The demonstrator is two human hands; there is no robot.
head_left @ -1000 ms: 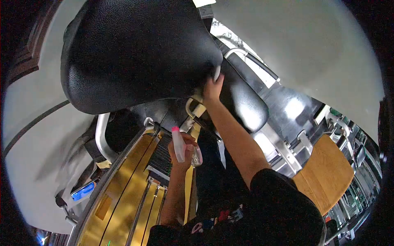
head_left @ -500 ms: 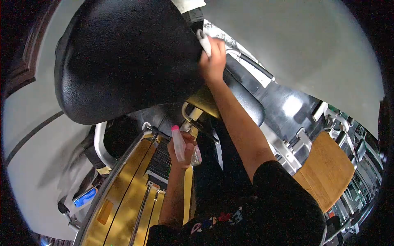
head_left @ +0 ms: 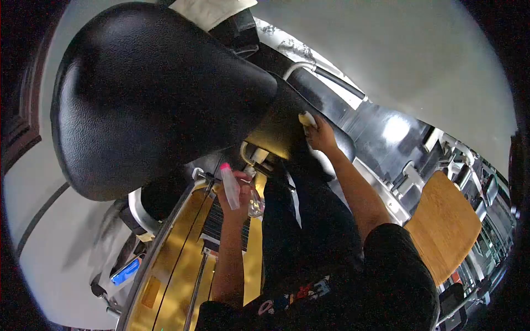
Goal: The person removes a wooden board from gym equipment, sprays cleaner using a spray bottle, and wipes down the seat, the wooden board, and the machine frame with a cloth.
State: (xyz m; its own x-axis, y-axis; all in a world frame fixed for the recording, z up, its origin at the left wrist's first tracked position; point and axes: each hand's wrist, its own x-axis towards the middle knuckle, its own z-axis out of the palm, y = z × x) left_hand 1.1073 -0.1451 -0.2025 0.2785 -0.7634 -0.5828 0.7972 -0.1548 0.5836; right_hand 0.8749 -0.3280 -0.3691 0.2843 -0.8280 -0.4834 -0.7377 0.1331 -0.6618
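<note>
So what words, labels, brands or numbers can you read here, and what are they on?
None can be read for certain.
Black shirt: coloured print like lettering, too blurred to read.
Weight stack: small marks, too small to make out.
Blue panel at the left: too blurred to tell whether it bears text.
Pink-tipped bottle: no readable label.

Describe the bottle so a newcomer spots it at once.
Upper left: big black pad. Below it, near the gold panel, is the left hand. It grips the whitish bottle; a pink tip separates it from the whitish item in the right hand.
</note>
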